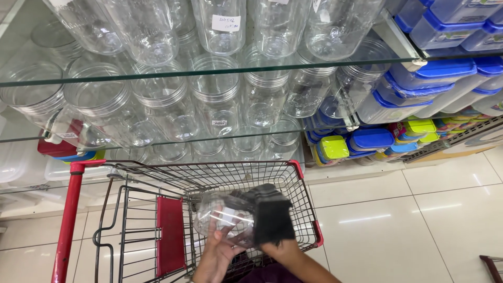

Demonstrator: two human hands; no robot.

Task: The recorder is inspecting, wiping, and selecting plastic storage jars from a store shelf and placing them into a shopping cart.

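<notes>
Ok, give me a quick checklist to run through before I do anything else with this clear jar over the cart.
1. Left hand on the clear jar: ok, fingers touch its underside.
2. Right hand contact: cannot tell, a black cloth covers it and the jar's side.
3. Jar over the red shopping cart basket: ok, inside the rim.
4. Jar whole, lid on: cannot tell, glare and cloth hide it.
5. Basket contents beneath: cannot tell, hands block the view.
6. Glass shelf jars clear of hands: ok, well apart.

Glass shelves (157, 73) bear clear plastic jars (217, 97); blue-lidded boxes (419, 84) stacked alongside.
</notes>
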